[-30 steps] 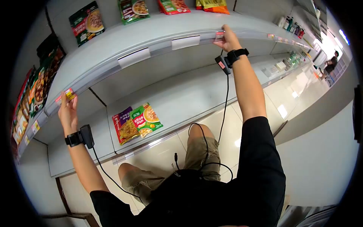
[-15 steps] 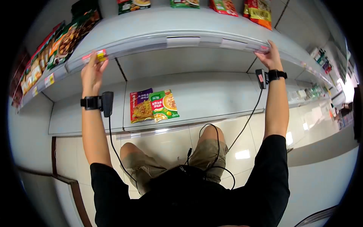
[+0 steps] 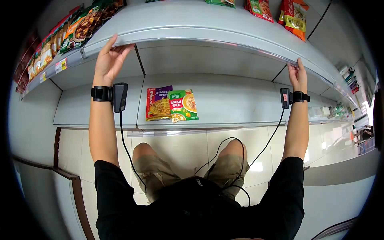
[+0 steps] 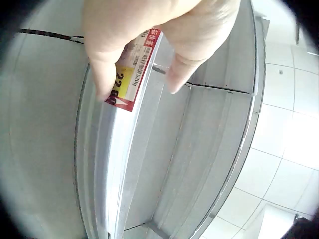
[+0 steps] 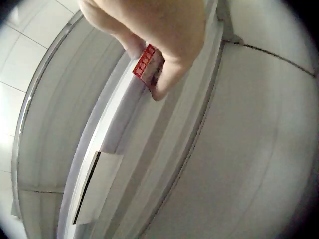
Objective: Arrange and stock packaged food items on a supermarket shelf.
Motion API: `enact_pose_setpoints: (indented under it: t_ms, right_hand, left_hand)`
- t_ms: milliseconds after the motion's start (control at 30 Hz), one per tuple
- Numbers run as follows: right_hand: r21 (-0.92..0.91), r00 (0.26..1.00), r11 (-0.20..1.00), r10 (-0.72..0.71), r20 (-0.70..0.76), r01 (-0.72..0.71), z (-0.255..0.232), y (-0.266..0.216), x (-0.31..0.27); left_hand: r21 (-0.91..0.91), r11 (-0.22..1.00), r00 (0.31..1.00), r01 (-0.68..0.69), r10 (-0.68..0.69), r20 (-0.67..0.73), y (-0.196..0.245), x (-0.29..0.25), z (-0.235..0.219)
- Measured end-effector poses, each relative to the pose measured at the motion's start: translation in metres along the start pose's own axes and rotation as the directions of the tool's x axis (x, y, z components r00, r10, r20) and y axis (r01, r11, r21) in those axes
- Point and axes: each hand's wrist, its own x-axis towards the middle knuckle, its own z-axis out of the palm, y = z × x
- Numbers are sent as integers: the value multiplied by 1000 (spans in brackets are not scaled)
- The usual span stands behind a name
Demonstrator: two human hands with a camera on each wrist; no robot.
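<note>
- Left hand: thumb and fingers pinch a red-and-yellow price tag against the clear rail on the front edge of the upper shelf. In the head view the same hand sits at the rail's left end.
- Right hand: its fingers pinch a small red price label at the rail's right end; head view confirms the position.
- Risk: either tag may be only partly seated in the rail channel. An uneven pull or an early release could let it buckle, tear or drop to the floor.
- Risk: both arms are raised and spread wide, so fine control is probably reduced.
- Tag condition: thin printed card, flat, lying along the rail; the printed digits are partly hidden by the thumb.
- Further back: two seasoning packets lie flat on the lower shelf.
</note>
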Motion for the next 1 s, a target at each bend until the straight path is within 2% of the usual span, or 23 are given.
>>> enact_pose_setpoints:
  t_ms: [33,100,233,300,367,400,433,500,567,633,700,767,800,900,1000]
  right_hand:
    - [-13,999,999,-37,9,37,-1,0,2]
    - [-14,999,999,-44,-9,44,1,1,3]
    - [-25,1000,999,-28,-4,28,-8,1,8]
    - [-71,997,996,-50,-53,46,6,5,-4]
    - [-53,999,998,-41,-27,39,-1,4,-1]
    - [-41,998,999,-13,68,16,-7,3,1]
    - [-35,998,999,-10,69,12,-12,3,3]
    - [-48,998,999,-8,67,12,-13,4,2]
    - [-20,999,1000,-14,34,15,-16,8,-1]
    - [4,1000,1000,-15,1,15,-24,12,-5]
    - [4,999,999,35,23,-35,-29,14,-13]
    - [-14,999,999,51,-4,-51,-34,17,-21]
    - [0,999,999,45,-5,-45,-37,18,-25]
    - [46,999,998,38,-20,-37,-48,19,-27]
    - [33,1000,999,23,-13,-22,-57,18,-33]
  left_hand:
    - [0,1000,1000,7,-7,-2,-2,6,-10]
    - [172,982,996,-76,82,-27,-8,17,-29]
    - [137,986,995,-98,102,-24,-15,20,-36]
    - [167,975,988,-146,153,-35,-20,19,-36]
    - [176,973,987,-149,156,-28,-23,15,-32]
    - [178,972,987,-151,157,-16,-22,13,-31]
    - [184,971,987,-154,160,-18,-22,12,-33]
    - [228,961,982,-154,124,139,-24,9,-40]
    - [253,955,986,-153,129,106,-29,-1,-36]
    - [259,940,971,-224,191,145,-33,-17,-25]
    - [266,939,973,-217,188,131,-34,-12,-37]
    - [79,988,988,-132,137,-64,-34,-11,-41]
    - [82,988,988,-133,139,-65,-34,-13,-40]
    - [146,980,987,-137,122,108,-40,-18,-30]
    - [136,983,985,-124,106,139,-41,-22,-28]
